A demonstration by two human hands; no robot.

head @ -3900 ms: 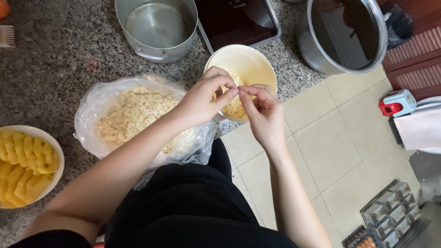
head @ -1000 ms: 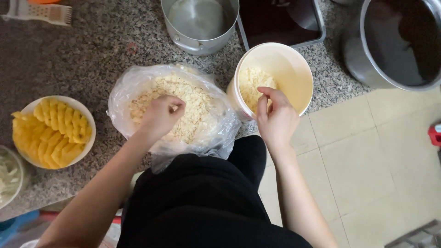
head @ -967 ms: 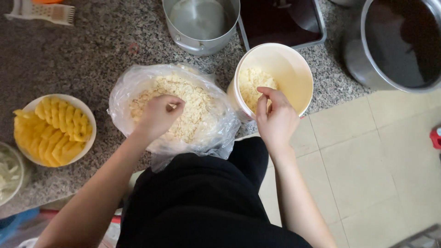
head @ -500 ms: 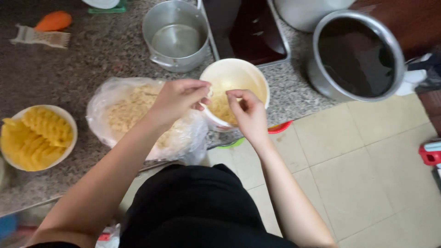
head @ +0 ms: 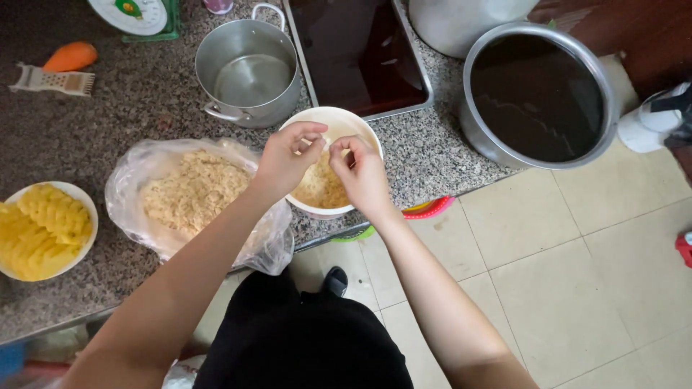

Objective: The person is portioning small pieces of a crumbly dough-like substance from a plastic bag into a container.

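The granite counter [head: 130, 108] carries my clear bag of crumbly stuff [head: 194, 191] at nine o'clock of the cream bowl [head: 364, 133]. Over that bowl, my left hand [head: 285, 158] and right hand [head: 364, 173] meet, fingertips pinching a small bit; left is nearer the bag.

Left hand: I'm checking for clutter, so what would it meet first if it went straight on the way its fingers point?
Probably the right hand's fingertips, just across from the left hand above the round white bowl; depth is unclear.
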